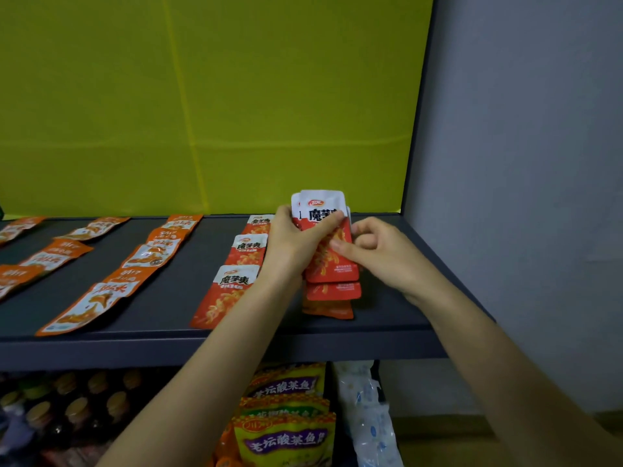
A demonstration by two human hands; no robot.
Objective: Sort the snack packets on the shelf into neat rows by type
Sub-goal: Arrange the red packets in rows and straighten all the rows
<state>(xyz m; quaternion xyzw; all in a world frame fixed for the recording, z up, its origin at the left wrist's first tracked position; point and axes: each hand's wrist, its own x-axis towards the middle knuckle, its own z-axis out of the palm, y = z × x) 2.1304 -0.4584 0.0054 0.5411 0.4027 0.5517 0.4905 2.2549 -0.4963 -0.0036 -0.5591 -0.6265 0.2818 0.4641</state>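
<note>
Left hand [296,241] gripping red-and-white packet stack [328,244], right hand [377,251] pinching

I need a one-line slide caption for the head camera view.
Left hand holds a stack of red-and-white snack packets at the shelf; right hand pinches the front one.

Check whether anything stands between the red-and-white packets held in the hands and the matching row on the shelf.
Nothing separate does. The held packets sit just right of the matching row; only the left hand itself lies between them, over the row's right edge.
</note>
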